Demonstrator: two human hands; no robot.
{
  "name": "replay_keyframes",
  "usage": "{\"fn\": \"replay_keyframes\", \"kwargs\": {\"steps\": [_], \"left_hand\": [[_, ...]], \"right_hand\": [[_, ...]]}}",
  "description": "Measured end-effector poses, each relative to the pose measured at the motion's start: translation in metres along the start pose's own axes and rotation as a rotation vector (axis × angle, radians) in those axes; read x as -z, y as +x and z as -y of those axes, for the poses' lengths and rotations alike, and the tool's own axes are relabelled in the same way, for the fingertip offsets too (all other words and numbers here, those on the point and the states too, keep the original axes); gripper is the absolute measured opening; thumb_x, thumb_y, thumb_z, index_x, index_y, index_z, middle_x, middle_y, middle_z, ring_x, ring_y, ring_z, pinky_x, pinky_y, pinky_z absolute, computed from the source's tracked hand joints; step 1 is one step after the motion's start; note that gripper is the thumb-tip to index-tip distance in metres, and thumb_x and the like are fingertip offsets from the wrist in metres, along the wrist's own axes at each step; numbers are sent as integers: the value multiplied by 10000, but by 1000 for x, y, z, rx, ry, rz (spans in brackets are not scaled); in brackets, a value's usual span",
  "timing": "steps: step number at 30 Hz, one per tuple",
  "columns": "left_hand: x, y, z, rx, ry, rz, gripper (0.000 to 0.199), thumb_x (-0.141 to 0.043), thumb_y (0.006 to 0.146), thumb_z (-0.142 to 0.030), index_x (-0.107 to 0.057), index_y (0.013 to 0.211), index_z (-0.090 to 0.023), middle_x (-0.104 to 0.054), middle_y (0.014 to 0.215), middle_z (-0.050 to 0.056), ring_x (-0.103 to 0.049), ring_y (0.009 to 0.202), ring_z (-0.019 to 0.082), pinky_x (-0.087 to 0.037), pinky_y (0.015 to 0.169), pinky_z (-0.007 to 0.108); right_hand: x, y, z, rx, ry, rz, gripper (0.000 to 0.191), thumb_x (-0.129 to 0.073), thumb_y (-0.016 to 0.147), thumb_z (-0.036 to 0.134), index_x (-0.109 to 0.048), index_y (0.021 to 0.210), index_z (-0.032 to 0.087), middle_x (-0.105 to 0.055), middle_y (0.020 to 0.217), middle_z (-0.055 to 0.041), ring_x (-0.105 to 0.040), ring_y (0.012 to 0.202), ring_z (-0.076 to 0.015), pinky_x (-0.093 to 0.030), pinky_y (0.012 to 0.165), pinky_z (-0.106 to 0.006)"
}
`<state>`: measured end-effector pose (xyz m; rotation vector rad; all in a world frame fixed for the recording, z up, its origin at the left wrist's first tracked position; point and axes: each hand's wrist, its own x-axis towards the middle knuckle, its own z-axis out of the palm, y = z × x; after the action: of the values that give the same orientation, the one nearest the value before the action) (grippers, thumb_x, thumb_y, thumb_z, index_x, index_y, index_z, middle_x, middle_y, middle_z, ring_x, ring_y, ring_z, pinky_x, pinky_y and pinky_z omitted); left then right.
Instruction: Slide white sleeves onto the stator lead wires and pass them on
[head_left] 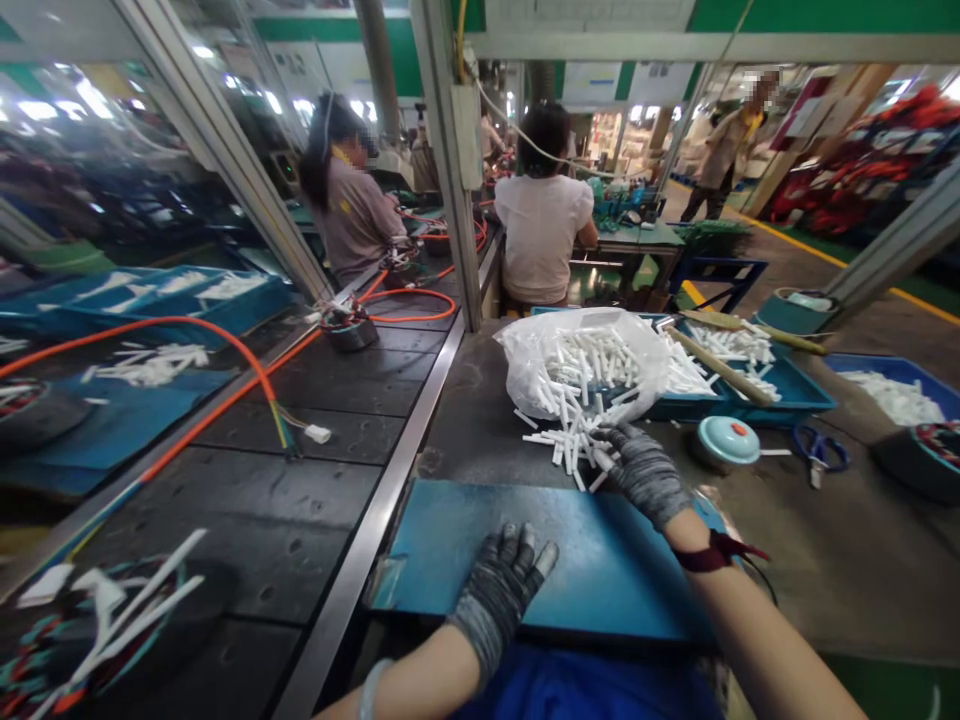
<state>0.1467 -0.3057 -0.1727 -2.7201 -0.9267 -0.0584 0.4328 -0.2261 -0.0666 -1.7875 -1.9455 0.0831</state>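
My left hand (504, 590), in a grey-black glove, lies on a blue board (592, 560) with its fingers spread and nothing in them. To the right and farther forward, my right hand (643, 470), gloved alike, reaches to a loose pile of short white tubes (574, 440). Its fingertips touch the near edge of the pile, thumb and fingers apart; no tube is clearly gripped. The tubes spill out of a clear plastic bag (521, 365) lying on its side behind the board.
Right of the bag are a blue tray (806, 392) of tubes, a round light-blue container (727, 440) and blue-handled scissors (821, 450). Left, past a metal rail (382, 500), a dark conveyor (300, 510) carries wound stators (349, 325) with orange cables (217, 430). Several people work beyond.
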Motion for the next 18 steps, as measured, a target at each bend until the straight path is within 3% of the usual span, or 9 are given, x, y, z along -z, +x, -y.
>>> {"fn": "replay_keyframes", "kwargs": {"steps": [6, 10, 14, 18], "left_hand": [[2, -1, 0, 11, -22, 42, 661, -462, 926, -95, -466, 1539, -342, -600, 1459, 129, -569, 1283, 346, -462, 981, 545], [5, 0, -1, 12, -34, 42, 614, -470, 952, -141, -477, 1529, -352, -600, 1462, 112, -582, 1274, 345, -468, 980, 545], [13, 1, 0, 13, -32, 29, 525, -451, 1002, -235, -504, 1512, -343, -617, 1436, 116, -603, 1242, 338, -483, 953, 535], [23, 1, 4, -8, 1, -19, 476, -428, 1025, -284, -545, 1482, -344, -647, 1390, 106, -618, 1208, 320, -490, 927, 501]], "right_hand": [[2, -38, 1, -11, 19, 32, 329, -560, 935, 412, -753, 1124, 225, -753, 1143, -123, -712, 1016, -286, -571, 952, -477], [-8, -59, 0, 0, 48, 48, 380, -564, 953, 449, -723, 1230, 243, -677, 1341, -121, -651, 1211, -289, -526, 1053, -482], [-27, -67, -8, 19, -5, 135, 379, -587, 929, 400, -737, 1242, 249, -638, 1407, -129, -618, 1259, -327, -502, 1075, -532], [-39, -65, -14, -26, -5, 185, 405, -535, 947, 359, -719, 1291, 253, -659, 1382, -121, -629, 1249, -319, -504, 1079, -504]]}}
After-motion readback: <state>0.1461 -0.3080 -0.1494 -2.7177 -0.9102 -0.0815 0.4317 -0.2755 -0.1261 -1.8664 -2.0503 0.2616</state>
